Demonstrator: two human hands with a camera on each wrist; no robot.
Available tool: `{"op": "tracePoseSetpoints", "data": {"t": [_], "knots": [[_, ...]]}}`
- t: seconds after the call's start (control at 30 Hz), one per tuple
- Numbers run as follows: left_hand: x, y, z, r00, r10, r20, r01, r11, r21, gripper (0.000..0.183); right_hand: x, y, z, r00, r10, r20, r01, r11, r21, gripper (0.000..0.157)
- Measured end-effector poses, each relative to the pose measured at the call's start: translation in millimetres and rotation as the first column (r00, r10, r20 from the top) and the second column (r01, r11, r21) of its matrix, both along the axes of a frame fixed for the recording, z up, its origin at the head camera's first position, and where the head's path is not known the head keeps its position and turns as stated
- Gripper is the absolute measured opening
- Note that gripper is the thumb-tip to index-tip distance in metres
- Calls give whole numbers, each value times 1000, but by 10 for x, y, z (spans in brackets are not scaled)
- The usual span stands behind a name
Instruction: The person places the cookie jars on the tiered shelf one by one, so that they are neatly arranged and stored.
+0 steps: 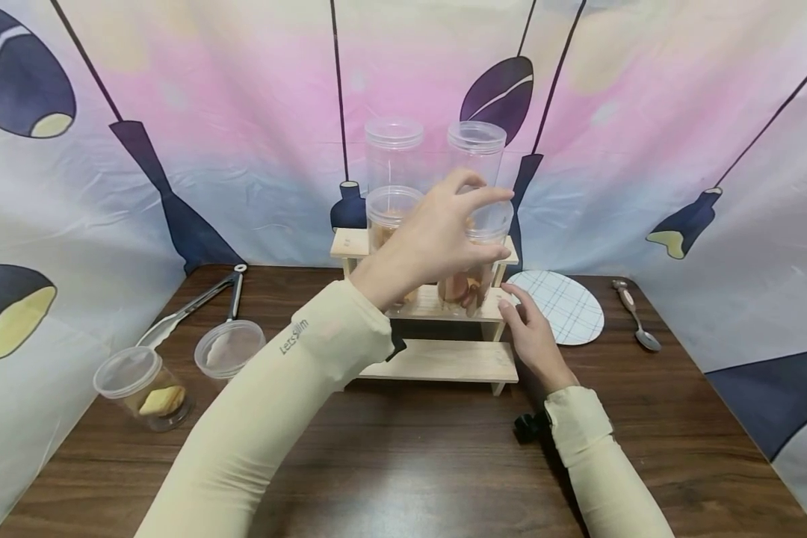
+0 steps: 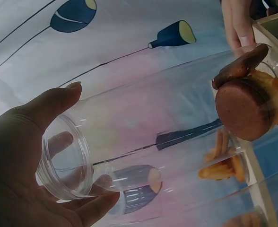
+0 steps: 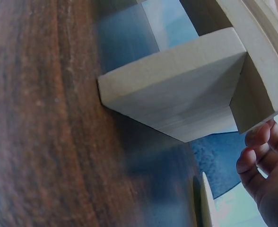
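Observation:
Around the lid end of a tall clear jar [image 2: 143, 113], my left hand [image 1: 437, 232] curls its thumb and fingers. Brown round pieces [image 2: 245, 109] and lighter pieces lie in the bottom of this jar, which stands at the right of the middle shelf [image 1: 427, 302] of a wooden tiered stand [image 1: 444, 360]. Beside that shelf's right end is my right hand [image 1: 536, 340]; its bent fingertips [image 3: 257, 135] touch the wood and do not wrap round it. Another filled jar [image 1: 393, 205] is partly hidden behind my left hand.
Two clear lidded jars [image 1: 393, 142] [image 1: 476, 146] rise at the back of the stand. On the left are a jar with yellow pieces [image 1: 161, 401], another lidded jar [image 1: 229, 347] and tongs [image 1: 198, 302]. A checked round plate [image 1: 558, 306] and a spoon [image 1: 637, 317] lie right.

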State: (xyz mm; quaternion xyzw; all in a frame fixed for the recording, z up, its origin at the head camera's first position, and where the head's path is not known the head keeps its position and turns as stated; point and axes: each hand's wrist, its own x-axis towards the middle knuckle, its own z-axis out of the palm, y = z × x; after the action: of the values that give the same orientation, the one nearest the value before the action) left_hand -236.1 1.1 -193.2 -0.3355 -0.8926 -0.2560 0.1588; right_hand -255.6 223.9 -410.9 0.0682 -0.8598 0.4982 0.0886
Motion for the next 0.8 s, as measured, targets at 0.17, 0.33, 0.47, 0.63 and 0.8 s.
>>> {"op": "tracePoseSetpoints", "data": {"t": [0.17, 0.33, 0.47, 0.63, 0.8], "knots": [[-54, 61, -51, 999, 30, 12, -29, 999, -30, 68, 5, 3, 0, 1000, 1, -2, -1, 1000, 7, 59], [-84, 93, -94, 999, 50, 5, -49, 998, -33, 67, 7, 2, 7, 1000, -6, -2, 6, 1000, 12, 59], [-100, 111, -125, 998, 63, 10, -63, 997, -38, 67, 12, 3, 3, 1000, -2, -1, 2, 1000, 5, 58], [-121, 126, -171, 996, 88, 22, -86, 995, -57, 68, 12, 4, -10, 1000, 11, -5, -11, 1000, -3, 57], [-147, 145, -193, 994, 104, 29, -103, 994, -40, 68, 7, 6, -4, 1000, 10, -14, -10, 1000, -13, 57]]}}
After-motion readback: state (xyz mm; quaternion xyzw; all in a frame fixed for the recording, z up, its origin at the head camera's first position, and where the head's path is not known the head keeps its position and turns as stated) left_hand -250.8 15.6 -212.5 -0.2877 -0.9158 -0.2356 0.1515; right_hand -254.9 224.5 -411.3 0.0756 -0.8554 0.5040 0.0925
